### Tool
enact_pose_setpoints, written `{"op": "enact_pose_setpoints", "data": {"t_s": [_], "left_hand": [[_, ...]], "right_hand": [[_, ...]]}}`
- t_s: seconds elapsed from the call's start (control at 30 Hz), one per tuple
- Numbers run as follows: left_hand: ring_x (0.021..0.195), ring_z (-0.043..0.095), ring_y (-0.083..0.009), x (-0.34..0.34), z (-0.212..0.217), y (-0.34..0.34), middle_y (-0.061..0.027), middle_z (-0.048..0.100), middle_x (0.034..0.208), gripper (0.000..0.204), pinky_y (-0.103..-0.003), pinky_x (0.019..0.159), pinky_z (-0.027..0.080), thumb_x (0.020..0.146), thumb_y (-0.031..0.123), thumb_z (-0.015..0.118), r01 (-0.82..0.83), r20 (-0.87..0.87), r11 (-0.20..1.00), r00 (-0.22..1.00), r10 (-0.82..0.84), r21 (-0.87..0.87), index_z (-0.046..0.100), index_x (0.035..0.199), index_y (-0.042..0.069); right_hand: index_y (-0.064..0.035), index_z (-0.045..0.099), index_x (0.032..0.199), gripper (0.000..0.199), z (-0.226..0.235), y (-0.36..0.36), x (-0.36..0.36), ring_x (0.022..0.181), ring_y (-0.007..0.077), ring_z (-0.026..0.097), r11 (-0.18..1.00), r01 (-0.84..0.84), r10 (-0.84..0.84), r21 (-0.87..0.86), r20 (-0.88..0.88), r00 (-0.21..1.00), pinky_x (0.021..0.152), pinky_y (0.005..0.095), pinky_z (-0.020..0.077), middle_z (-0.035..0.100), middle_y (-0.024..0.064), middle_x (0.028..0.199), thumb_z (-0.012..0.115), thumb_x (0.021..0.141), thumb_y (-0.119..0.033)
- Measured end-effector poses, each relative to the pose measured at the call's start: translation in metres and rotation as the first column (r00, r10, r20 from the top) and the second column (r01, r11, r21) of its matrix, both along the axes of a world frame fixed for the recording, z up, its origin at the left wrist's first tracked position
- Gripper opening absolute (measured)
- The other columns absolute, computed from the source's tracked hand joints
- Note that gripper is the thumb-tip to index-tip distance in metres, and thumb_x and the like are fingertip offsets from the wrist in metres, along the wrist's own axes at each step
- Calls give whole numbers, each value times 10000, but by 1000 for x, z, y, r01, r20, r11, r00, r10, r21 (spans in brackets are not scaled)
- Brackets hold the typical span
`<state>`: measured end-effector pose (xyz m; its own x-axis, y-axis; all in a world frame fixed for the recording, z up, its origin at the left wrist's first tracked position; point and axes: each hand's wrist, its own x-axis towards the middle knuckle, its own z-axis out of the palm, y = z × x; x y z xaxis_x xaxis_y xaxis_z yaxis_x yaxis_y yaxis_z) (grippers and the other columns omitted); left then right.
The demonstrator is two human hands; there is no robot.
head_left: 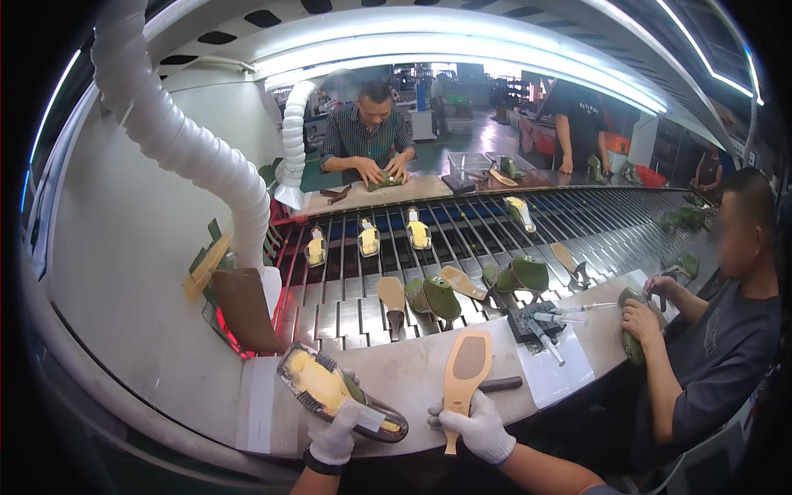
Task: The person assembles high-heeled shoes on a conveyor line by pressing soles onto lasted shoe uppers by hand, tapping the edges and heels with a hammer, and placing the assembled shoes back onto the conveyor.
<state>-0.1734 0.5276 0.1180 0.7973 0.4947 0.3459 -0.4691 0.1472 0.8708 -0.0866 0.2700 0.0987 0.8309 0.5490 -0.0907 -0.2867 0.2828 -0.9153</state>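
My left hand [332, 439], in a white glove, is closed around a shoe upper [318, 381] turned bottom up. Its underside shows a yellow, rough patch, with dark pleated edges and a strip of green at the side. Gloved the same way, my right hand [487, 431] grips a tan shoe sole [470, 351] by its narrow end, holding it upright with a brown oval patch on its wide part. The two pieces are apart, both over the front bench [384, 351]. A dark tool handle [500, 384] lies behind the sole, partly hidden.
Beyond the bench runs a slatted conveyor [330, 301] carrying soles, green shoes [436, 299] and upturned uppers [368, 238]. Syringes [546, 340] and a dark block sit on white paper to the right. A white hose [190, 153] hangs left. Co-workers handle green shoes opposite and at right.
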Motion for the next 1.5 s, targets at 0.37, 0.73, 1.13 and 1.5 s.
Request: {"op": "enact_pose_setpoints", "data": {"t_s": [0.37,0.73,1.13,1.5], "left_hand": [[1294,688,-370,17,53,17,-261,642,1419,800,-514,1077,613,925,240,841,347,36,893,935,-352,-285,461,1599,36],[1342,677,-390,-4,80,-15,-283,663,1433,656,-538,1137,580,938,-2,632,336,-119,928,927,-356,-161,485,1577,28],[1386,657,-394,-39,75,-16,-302,632,1492,893,-524,1166,561,912,426,897,400,-130,917,909,-396,-2,489,1566,-25],[1363,678,-341,-40,73,-16,-294,651,1488,992,-492,1139,575,745,218,1013,454,-49,853,888,-458,257,499,1548,-55]], "right_hand": [[85,556,1422,390,5,-36,-24,1056,336,799,986,149,-151,69,33,988,944,479,681,764,224,1237,571,1157,-201],[62,592,1453,401,84,10,-63,998,203,785,929,-369,369,22,12,929,905,364,656,791,185,1204,619,1121,-160],[29,824,1034,261,99,42,-77,711,70,671,908,-330,348,-259,25,937,632,286,550,764,43,780,736,1072,-214],[31,841,1023,218,99,32,-77,636,58,678,914,-309,340,-265,80,937,556,260,527,765,41,729,762,1054,-170]]}}
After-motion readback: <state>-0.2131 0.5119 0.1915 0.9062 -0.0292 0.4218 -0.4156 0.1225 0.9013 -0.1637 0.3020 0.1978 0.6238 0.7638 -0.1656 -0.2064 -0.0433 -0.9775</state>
